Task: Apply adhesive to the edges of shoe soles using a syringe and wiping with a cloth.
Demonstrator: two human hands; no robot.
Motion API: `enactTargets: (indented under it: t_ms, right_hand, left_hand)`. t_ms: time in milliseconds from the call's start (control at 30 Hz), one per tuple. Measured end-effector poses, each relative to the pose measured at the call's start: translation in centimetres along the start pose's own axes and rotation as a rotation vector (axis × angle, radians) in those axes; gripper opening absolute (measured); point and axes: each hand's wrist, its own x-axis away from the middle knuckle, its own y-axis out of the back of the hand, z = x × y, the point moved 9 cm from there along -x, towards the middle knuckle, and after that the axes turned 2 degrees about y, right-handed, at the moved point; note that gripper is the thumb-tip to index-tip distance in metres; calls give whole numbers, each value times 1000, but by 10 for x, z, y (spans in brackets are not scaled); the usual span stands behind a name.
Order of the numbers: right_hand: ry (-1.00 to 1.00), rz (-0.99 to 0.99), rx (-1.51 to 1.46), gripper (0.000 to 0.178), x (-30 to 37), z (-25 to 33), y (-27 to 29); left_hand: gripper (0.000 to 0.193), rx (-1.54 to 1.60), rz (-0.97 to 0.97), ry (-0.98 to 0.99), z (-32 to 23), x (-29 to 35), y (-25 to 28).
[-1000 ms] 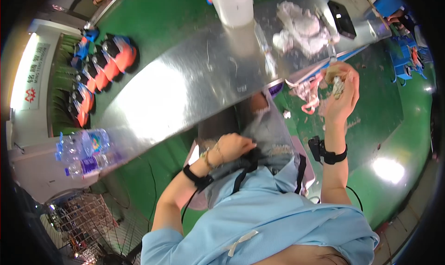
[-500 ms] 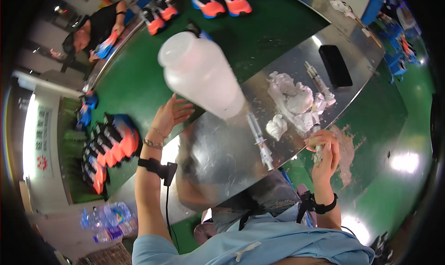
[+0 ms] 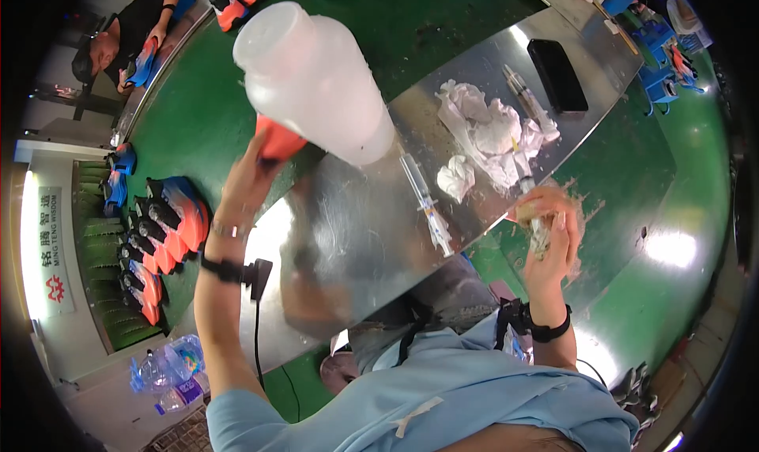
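Note:
My left hand (image 3: 251,166) is closed on an orange sports shoe (image 3: 280,139), most of which is hidden behind a large translucent white plastic bottle (image 3: 320,80). The bottle leans across the left side of the metal-topped table. At the table's right edge, my right hand (image 3: 553,223) grips a smeared syringe (image 3: 525,174), its tip toward the crumpled white tissues (image 3: 486,128). A second syringe (image 3: 427,205) lies between the bottle and a small tissue ball (image 3: 456,178). Another syringe (image 3: 530,103) rests beside the tissues, next to a black phone (image 3: 558,75).
Several orange, black and blue shoes (image 3: 178,215) stand in a row at the left, and more shoes (image 3: 228,8) sit at the far edge. Across the table a person (image 3: 130,33) handles a shoe. Plastic bottles (image 3: 170,365) stand at the lower left.
My left hand was open and empty beside the white bottle; now it has closed on an orange shoe. My right hand still grips the syringe. The whole view has shifted slightly.

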Motion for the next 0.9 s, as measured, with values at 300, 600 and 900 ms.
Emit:
enactTargets:
  t_ms: [300, 600, 900]
  right_hand:
    - [-59, 45, 226, 30, 1, -8, -14]
    - [4, -87, 76, 33, 2, -16, -26]
    - [-13, 415, -308, 46, 26, 46, -89]
  left_hand:
    - [31, 201, -209, 97, 132, 373, 84]
    - [36, 55, -613, -315, 98, 419, 154]
    - [55, -431, -340, -1099, -53, 339, 53]
